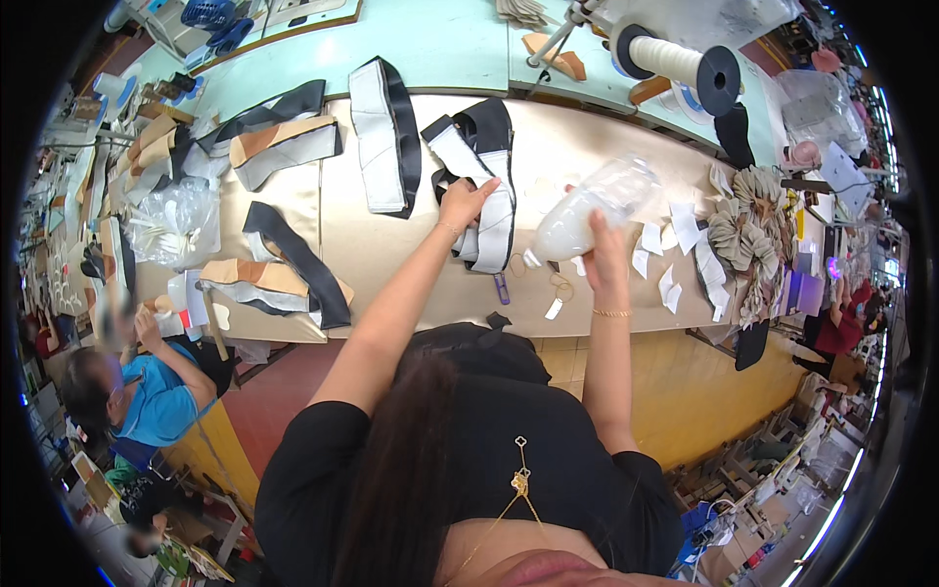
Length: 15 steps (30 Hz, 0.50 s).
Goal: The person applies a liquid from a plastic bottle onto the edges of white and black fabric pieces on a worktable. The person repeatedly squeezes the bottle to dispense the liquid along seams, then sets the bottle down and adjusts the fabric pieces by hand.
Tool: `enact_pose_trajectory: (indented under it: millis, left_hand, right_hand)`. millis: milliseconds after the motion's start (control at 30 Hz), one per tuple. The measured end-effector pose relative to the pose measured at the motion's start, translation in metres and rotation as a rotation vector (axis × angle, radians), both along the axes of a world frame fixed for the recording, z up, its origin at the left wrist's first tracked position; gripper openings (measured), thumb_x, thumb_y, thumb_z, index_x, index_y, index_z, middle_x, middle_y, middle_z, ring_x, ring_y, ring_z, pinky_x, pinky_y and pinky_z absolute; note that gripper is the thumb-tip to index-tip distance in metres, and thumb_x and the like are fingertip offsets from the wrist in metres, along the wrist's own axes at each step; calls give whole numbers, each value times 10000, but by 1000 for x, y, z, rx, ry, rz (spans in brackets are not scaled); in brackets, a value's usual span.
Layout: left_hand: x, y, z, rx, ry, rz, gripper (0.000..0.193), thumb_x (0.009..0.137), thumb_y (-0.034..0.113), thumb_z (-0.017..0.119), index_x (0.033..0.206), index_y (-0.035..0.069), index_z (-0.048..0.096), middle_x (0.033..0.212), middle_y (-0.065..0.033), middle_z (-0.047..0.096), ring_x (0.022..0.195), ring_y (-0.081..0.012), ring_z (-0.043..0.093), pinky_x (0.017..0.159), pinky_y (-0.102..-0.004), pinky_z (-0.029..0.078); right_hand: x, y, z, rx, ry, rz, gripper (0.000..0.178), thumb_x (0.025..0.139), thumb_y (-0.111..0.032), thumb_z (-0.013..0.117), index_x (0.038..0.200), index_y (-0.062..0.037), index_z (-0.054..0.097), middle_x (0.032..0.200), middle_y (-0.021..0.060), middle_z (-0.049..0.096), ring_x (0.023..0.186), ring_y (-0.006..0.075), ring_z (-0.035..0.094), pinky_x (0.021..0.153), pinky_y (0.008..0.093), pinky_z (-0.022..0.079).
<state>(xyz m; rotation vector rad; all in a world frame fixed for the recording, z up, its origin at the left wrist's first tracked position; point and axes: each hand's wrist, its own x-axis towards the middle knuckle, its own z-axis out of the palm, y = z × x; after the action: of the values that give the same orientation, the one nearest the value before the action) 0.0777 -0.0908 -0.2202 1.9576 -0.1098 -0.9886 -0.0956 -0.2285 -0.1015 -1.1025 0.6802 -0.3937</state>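
Note:
My right hand (608,256) is wrapped round a clear plastic bottle (573,220) with whitish contents. The bottle lies tilted, its narrow white tip pointing down and left toward the table. My left hand (464,203) grips a folded black strip with pale grey backing (497,210), thumb and fingers at its edge. Part of the strip is hidden under that hand. Between the strip and the bottle's tip, a small purple tool (502,288) lies near the table's front edge. Beside it rests a thin loop of cord with a white tag (554,309).
More black-and-grey strips (383,137) and tan-and-grey pieces (284,149) lie to the left. White scraps (669,291) and a heap of beige ruffled pieces (758,225) are at right. A large thread spool (675,64) stands behind. At left, a person in blue (161,396) works.

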Motion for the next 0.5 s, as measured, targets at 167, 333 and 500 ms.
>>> enact_pose_trajectory:
  millis: [167,333,500]
  left_hand:
    - [-6,13,-3,-146,-97,-44,297,811,271,657,851,-10,569,659,-52,556,499,-118,506,419,-256,392]
    - [-15,56,24,-262,344,141,286,811,203,645,1013,11,578,895,-25,592,771,-93,522,636,-242,428]
    - [-23,109,58,-744,430,486,351,785,100,604,1110,-22,547,1088,-85,601,1034,-176,538,946,-303,370]
  right_hand:
    - [21,-10,-68,624,97,50,461,908,-384,512,1215,-42,468,1124,121,582,991,231,594,823,382,512]
    - [48,4,-109,846,81,250,500,905,-424,494,1214,-33,465,1074,126,596,901,254,624,744,399,547]
    - [57,1,-117,829,50,320,539,904,-425,489,1237,-5,430,1097,158,589,900,276,623,747,411,546]
